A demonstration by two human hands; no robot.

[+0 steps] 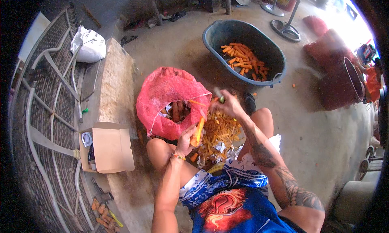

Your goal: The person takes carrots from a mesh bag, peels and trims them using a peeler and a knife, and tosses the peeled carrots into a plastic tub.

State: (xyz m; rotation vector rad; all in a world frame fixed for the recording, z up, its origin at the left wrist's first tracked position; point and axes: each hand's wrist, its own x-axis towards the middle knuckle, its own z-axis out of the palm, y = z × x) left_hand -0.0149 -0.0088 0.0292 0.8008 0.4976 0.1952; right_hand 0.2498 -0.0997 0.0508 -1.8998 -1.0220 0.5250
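Note:
A partly peeled carrot (199, 130) is held by its thick end in my left hand (184, 142), its tip pointing away from me. My right hand (229, 105), blurred, grips a small tool (221, 98) that looks like a peeler; its blade cannot be made out. Left of the hands sits a red mesh sack (164, 81), rolled open, with unpeeled carrots (176, 110) and scraps of paper inside. Beneath my hands, a heap of orange peelings (220, 132) covers the floor between my legs. A strip of peel lies across the sack's rim.
Beyond my right hand stands a dark oval tub (209, 41) holding peeled carrots (243, 58). To the left are a concrete ledge (115, 78), an open cardboard box (112, 148), a metal frame (54, 111) and a white sack (88, 46). A large bucket (340, 84) lies at right.

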